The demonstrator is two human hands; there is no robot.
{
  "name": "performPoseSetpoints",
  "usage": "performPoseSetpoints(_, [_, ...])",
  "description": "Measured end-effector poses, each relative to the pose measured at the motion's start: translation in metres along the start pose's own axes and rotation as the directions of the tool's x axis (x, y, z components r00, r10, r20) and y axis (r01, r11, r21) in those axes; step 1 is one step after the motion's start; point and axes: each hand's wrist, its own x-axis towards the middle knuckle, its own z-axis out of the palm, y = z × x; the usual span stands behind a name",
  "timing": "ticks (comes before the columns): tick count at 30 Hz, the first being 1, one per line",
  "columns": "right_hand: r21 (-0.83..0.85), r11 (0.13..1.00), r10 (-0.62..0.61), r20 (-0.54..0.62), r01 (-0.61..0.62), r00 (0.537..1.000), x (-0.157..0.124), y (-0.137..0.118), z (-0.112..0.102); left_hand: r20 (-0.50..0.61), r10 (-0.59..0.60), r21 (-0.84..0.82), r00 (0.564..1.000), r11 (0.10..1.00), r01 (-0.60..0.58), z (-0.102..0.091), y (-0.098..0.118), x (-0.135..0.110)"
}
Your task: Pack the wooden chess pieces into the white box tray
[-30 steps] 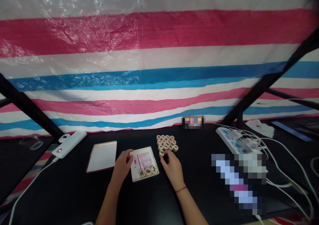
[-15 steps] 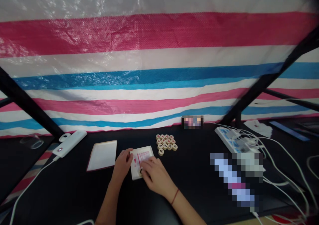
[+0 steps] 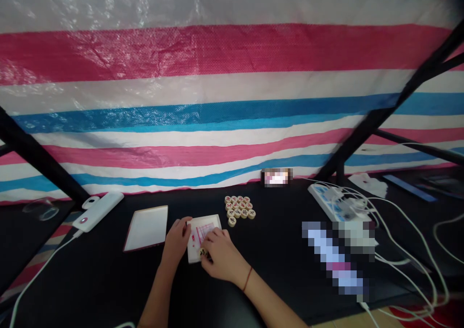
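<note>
A small white box (image 3: 203, 224) with a red grid printed inside lies on the black table (image 3: 275, 236). My left hand (image 3: 176, 241) rests against its left edge with the fingers curled on the rim. My right hand (image 3: 220, 253) lies over the box's near part, fingers bent down among round wooden chess pieces (image 3: 203, 253) there. What the fingertips hold is hidden. Beyond the box, a cluster of several round wooden pieces (image 3: 239, 208) sits on the table.
A flat white lid (image 3: 145, 227) lies left of the box. A white power bank (image 3: 97, 211) with a cable sits at far left. A power strip (image 3: 331, 203) with many white cables fills the right side. A striped tarp (image 3: 217, 100) hangs behind.
My right hand left the cluster of pieces and came down and left onto the near part of the box. My left hand stayed at the box's edge.
</note>
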Motion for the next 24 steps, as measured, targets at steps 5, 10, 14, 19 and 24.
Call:
performPoseSetpoints(5, [0.044, 0.999, -0.006, 0.005, 0.005, 1.000, 0.001, 0.000, -0.002, 0.011, 0.010, 0.011, 1.000, 1.000, -0.010, 0.000, 0.000, 0.000])
performPoseSetpoints(10, [0.193, 0.981, -0.016, 0.008, 0.014, 1.000, 0.002, -0.001, -0.003, 0.014, 0.014, 0.016, 1.000, 1.000, -0.014, 0.000, 0.000, 0.000])
performPoseSetpoints(14, [0.534, 0.845, 0.111, -0.208, 0.018, 0.972, 0.002, 0.014, 0.000, 0.045, -0.002, 0.007, 0.999, 1.000, 0.002, -0.001, -0.001, 0.000])
performPoseSetpoints(19, [0.823, 0.555, 0.670, -0.356, -0.121, 0.652, -0.015, 0.074, 0.017, 0.073, -0.022, 0.005, 0.997, 1.000, 0.022, -0.002, 0.000, 0.001])
performPoseSetpoints(24, [0.782, 0.560, 0.737, -0.320, -0.273, 0.595, -0.036, 0.111, 0.027, 0.048, -0.014, 0.005, 0.999, 1.000, 0.014, -0.002, 0.000, 0.000])
